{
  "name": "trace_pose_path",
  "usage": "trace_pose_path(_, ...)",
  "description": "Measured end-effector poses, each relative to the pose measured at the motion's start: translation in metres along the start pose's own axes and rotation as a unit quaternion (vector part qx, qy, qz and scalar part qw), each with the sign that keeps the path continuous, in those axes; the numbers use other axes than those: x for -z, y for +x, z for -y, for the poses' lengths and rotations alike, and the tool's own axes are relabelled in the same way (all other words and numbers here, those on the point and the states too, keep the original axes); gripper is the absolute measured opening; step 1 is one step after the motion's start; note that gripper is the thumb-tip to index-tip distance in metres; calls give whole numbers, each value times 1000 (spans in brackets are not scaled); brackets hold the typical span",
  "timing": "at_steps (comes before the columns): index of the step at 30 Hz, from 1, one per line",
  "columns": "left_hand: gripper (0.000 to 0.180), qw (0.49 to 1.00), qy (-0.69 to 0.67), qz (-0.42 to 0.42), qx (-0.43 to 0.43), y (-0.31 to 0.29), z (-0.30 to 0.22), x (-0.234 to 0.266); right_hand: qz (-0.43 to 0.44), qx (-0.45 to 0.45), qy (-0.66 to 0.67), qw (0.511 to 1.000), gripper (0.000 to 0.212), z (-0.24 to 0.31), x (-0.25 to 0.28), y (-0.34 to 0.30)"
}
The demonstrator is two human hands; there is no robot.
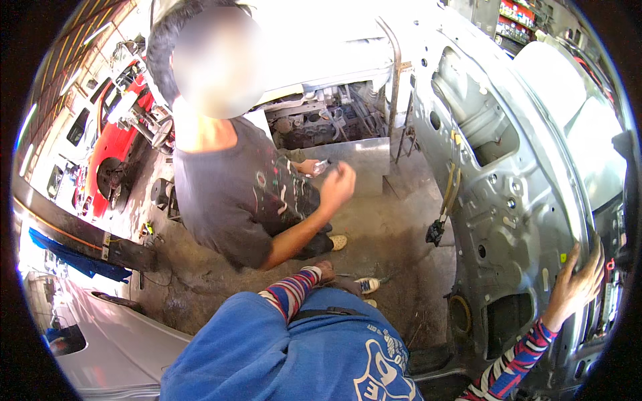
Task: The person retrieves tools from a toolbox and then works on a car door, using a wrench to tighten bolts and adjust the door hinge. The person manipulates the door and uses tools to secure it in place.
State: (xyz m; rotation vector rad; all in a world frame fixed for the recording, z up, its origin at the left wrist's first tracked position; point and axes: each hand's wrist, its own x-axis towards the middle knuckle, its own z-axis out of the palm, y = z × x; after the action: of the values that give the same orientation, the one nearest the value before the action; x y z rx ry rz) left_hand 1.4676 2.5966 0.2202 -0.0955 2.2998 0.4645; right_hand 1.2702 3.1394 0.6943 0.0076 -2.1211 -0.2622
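My right hand (579, 281) lies with fingers stretched along the edge of a bare grey-green car door (498, 207), which stands upright on the right. It holds nothing that I can see. A wiring connector or latch (435, 232) dangles from cables on the door's left side. My left hand (326, 269) is at my waist, its fingers curled closed; what they hold, if anything, is too small to name. Before me a person in a dark shirt (227, 194) holds a small shiny clear thing (322, 167) between both hands.
An open engine bay (328, 117) lies behind the other person, with a metal sheet (364, 160) below it. A red car (114, 147) stands at the far left, and a silver car body (120, 341) at the near left. A dark post (80, 234) crosses the left side.
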Motion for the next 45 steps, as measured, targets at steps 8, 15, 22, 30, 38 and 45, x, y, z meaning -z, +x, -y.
trace_pose_path(8,42,996,73,56,11,-56,47,-85,24,-8,-70,997,54,8,9,0)
trace_pose_path(15,40,989,129,65,-11,-60,67,-108,48,-21,-40,998,61,13,20,1)
trace_pose_path(22,39,965,236,14,-113,-40,57,-102,15,-14,-19,1000,60,14,25,3)
trace_pose_path(30,29,997,-34,-38,58,-82,-6,-33,55,-58,-37,996,59,21,34,8)
trace_pose_path(38,30,863,-501,-40,-54,-113,-143,129,-11,-34,59,998,45,21,26,18)
trace_pose_path(45,44,792,-534,-186,-231,-122,-245,264,9,-56,89,994,42,20,13,21)
